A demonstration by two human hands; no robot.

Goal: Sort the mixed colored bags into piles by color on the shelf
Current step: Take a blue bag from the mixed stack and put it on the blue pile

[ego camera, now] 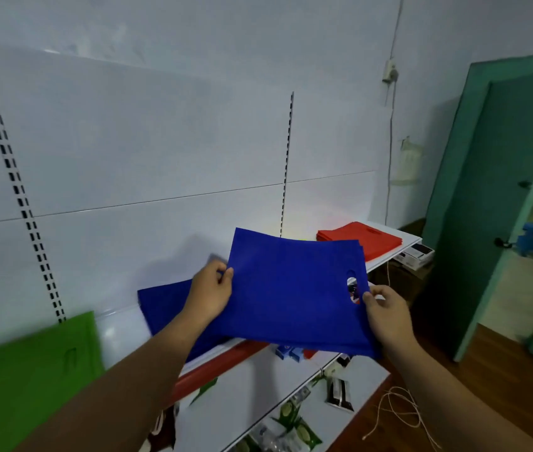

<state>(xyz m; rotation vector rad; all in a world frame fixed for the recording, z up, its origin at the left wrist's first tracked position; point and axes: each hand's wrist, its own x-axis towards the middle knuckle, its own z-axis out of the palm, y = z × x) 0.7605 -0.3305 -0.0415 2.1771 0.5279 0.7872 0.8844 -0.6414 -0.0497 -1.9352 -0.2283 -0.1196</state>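
Note:
A flat stack of blue bags (294, 288) is held up over the white shelf (121, 331). My left hand (211, 291) pinches its left edge and my right hand (385, 313) grips its right edge beside the handle cut-out. Under it, more blue bags (164, 305) lie on the shelf. A green pile (27, 376) lies at the near left. At the shelf's far right end sits a red pile (361, 238).
The shelf has a red front strip (226, 362). A lower shelf (258, 386) carries small packets and cartons. A small box (416, 254) sits below the red pile. A green door (499, 197) stands open at the right; loose string (395, 409) lies on the wooden floor.

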